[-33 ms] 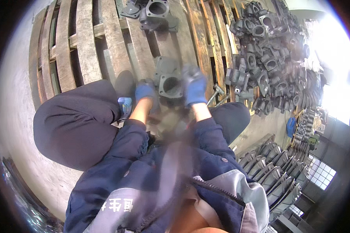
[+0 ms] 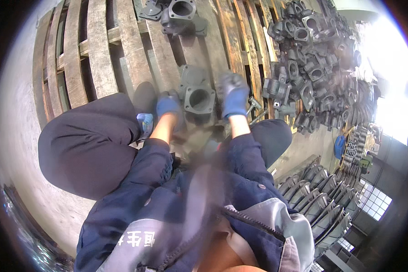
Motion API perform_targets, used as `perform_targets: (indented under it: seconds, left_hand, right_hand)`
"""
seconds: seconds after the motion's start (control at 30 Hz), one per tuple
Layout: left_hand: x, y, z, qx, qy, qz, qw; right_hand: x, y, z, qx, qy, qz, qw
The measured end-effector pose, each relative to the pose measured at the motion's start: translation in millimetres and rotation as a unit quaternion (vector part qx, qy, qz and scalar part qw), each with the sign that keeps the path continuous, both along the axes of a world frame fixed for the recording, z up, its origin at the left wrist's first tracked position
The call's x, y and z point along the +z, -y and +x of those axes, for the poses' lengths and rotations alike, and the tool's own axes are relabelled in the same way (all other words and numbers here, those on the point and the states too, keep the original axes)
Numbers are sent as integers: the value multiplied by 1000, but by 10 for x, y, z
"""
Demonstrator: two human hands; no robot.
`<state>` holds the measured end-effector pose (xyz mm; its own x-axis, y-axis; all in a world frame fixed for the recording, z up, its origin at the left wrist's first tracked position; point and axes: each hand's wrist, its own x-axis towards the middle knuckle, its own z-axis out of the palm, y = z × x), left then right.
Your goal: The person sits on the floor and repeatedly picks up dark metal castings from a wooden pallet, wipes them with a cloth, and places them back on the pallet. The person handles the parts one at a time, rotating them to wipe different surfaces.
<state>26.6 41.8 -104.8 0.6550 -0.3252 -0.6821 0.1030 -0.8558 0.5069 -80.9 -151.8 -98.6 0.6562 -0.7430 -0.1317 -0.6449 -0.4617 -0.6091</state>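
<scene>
A dark grey metal casting (image 2: pixel 198 99), with a square flange and a round bore, rests on the pallet between my knees. My left hand (image 2: pixel 169 105), in a blue and dark grey glove, is closed against its left side; the fingertips are partly hidden. To the right of the casting, my right hand (image 2: pixel 234 96), gloved alike, is held apart from it. Motion smears its fingers, so I cannot see whether anything is in them. A metal hammer (image 2: pixel 254 105) lies beside my right hand, near my right knee.
Slatted wooden pallets (image 2: pixel 102 59) lie beneath, with gaps between boards. More castings (image 2: pixel 182 18) sit farther ahead. At the right is a large heap of similar castings (image 2: pixel 310 68). Stacked dark metal parts (image 2: pixel 322 199) stand at the lower right.
My right hand has moved to the right, away from the casting's side. My left hand and the casting have stayed nearly in place.
</scene>
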Motion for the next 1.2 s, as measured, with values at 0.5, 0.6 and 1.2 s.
perform_targets:
  seconds: [0.5,0.6,1.2]
  left_hand:
    - [-1536,-114,74,1,-34,-225,974]
    - [-1840,-166,55,27,-83,-267,960]
    - [836,721,-108,104,-84,-506,852]
  right_hand:
    - [-495,-125,-185,-23,-248,67,966]
    - [-965,-54,-321,85,-359,-5,929]
    - [566,344,-962,-6,155,-103,983]
